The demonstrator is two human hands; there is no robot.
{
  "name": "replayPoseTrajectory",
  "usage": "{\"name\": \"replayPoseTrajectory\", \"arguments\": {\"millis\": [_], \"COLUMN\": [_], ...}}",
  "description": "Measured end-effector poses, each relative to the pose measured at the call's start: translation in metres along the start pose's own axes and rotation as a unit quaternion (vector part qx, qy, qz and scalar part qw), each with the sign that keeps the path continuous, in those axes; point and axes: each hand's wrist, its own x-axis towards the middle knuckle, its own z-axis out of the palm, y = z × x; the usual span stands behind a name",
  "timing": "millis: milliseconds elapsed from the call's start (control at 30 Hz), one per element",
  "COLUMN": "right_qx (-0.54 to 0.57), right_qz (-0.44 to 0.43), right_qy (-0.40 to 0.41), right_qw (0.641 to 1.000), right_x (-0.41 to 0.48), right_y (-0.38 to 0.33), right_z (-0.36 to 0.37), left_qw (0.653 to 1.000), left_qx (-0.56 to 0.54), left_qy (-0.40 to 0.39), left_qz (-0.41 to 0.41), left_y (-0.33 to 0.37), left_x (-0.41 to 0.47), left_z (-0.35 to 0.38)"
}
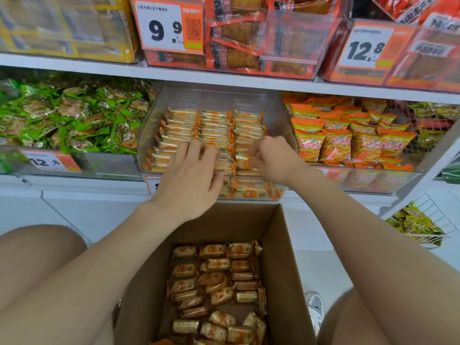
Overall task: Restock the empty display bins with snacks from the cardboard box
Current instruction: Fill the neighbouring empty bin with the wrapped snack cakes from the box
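Note:
A clear display bin [219, 98] on the middle shelf holds three neat rows of small orange-and-cream snack packs [214, 125]. My left hand [191, 175] lies flat with straight fingers pressing on the front packs of the left and middle rows. My right hand [271, 160] has its fingers curled around a pack [242, 161] at the front of the right row. Below, an open cardboard box [281, 257] stands between my knees with several loose packs of the same snack [216, 287] at its bottom.
Green packs [72, 118] fill the bin to the left, orange chip bags [348, 135] the bin to the right. The upper shelf carries red and yellow packs with price tags [164, 26]. A wire basket [428, 222] hangs at the right.

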Motion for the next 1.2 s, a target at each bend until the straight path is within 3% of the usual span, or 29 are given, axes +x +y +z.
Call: {"name": "replayPoseTrajectory", "arguments": {"millis": [67, 100, 167, 233, 300, 433, 600, 833, 1067, 1200], "right_qx": [-0.006, 0.017, 0.089, 0.083, -0.001, -0.090, -0.029, 0.014, 0.074, 0.074], "right_qz": [-0.047, -0.077, -0.146, -0.197, -0.203, -0.137, -0.051, 0.059, 0.140, 0.156], "right_qy": [0.057, 0.098, 0.109, -0.011, -0.180, -0.390, -0.465, -0.545, -0.520, -0.526], "right_qw": [0.997, 0.992, 0.979, 0.977, 0.962, 0.906, 0.883, 0.836, 0.839, 0.833], "right_x": [-0.017, -0.032, -0.069, -0.104, -0.129, -0.162, -0.170, -0.195, -0.197, -0.197], "right_y": [-0.004, -0.009, -0.025, -0.038, -0.041, -0.041, -0.026, -0.004, 0.017, 0.018], "right_z": [-0.007, -0.009, -0.011, 0.005, 0.046, 0.136, 0.223, 0.312, 0.342, 0.344], "left_qw": [0.997, 0.996, 0.993, 0.964, 0.908, 0.815, 0.765, 0.684, 0.704, 0.725], "left_qx": [-0.042, -0.071, -0.101, -0.070, -0.031, -0.032, -0.028, -0.006, 0.036, -0.021], "left_qy": [0.069, 0.056, -0.063, -0.253, -0.416, -0.578, -0.638, -0.727, -0.708, -0.682], "left_qz": [0.021, 0.019, -0.007, -0.033, -0.029, -0.034, -0.087, -0.048, -0.041, -0.089], "left_y": [0.009, 0.013, 0.017, 0.016, 0.014, 0.004, -0.020, -0.018, -0.025, -0.024], "left_x": [-0.016, -0.025, -0.043, -0.061, -0.081, -0.128, -0.180, -0.211, -0.222, -0.211], "left_z": [-0.003, -0.003, 0.007, 0.029, 0.057, 0.120, 0.186, 0.226, 0.244, 0.240]}}
